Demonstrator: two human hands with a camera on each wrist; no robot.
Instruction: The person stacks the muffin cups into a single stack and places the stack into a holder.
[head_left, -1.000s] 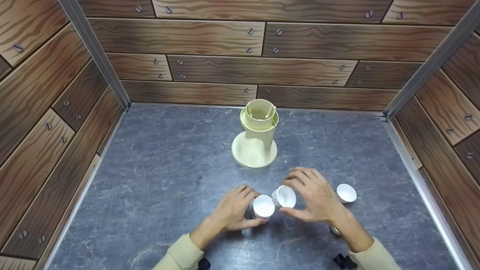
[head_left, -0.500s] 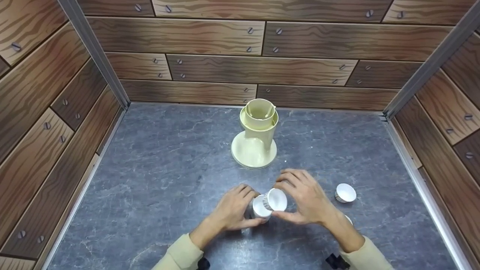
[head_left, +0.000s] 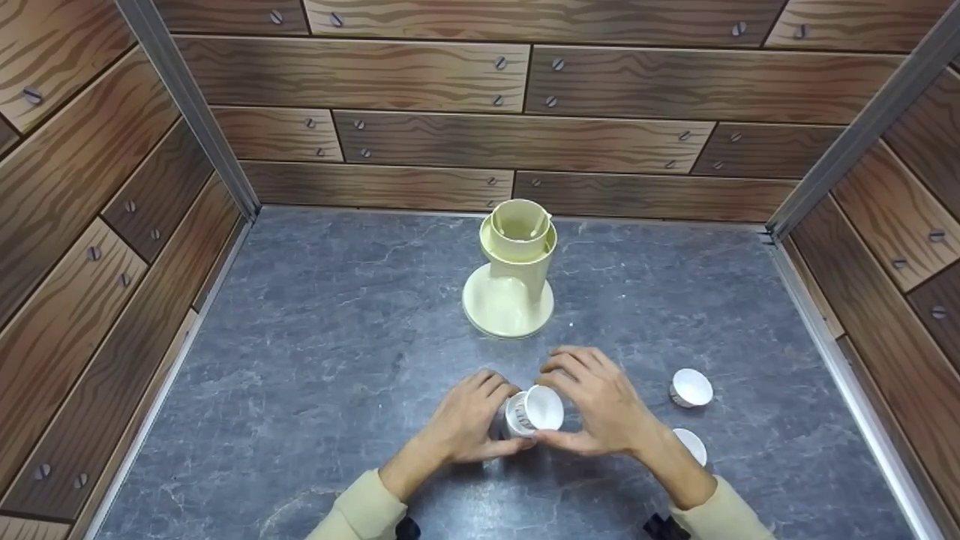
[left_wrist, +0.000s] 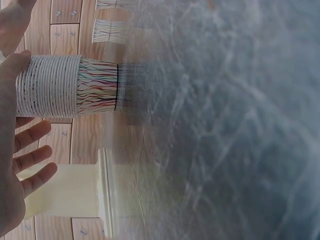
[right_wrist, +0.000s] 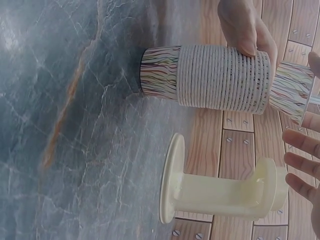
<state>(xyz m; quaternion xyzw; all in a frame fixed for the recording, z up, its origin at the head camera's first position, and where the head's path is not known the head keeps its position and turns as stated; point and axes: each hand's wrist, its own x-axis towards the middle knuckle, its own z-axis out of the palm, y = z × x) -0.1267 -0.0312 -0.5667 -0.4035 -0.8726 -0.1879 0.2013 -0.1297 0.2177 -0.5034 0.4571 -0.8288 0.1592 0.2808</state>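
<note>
**Both hands busy at one stack of paper cups**

So the left hand (head_left: 472, 420) had its thumb and index finger curled round the stack of cups (right_wrist: 220, 77), with the other fingers spread clear of it. The stack stood upright on the near part of the grey marbled table (head_left: 337, 337), roughly mid-width, mouth up. Lots of white rims piled close together, with wavy coloured lines on the bottom cup.

The right hand (head_left: 600, 405) was pinching a single cup (head_left: 544, 407) between thumb and fingertips, only partly closed, with its lower fingers held off it. That cup was tilted, mouth up and to the right, base right at the top of the stack. Couldn't tell how far inside it sat, if at all.

Over on the right were two more white cups, a farther cup (head_left: 691, 388) and a nearer cup (head_left: 690, 447), the latter partly hidden by the right wrist. Both were well apart from the stack.

Beyond the hands, on the far side, stood a cream stand (head_left: 514, 274) with a round base and a cup-shaped top. Wood-print walls (head_left: 435, 135) rose behind and along both sides.
</note>
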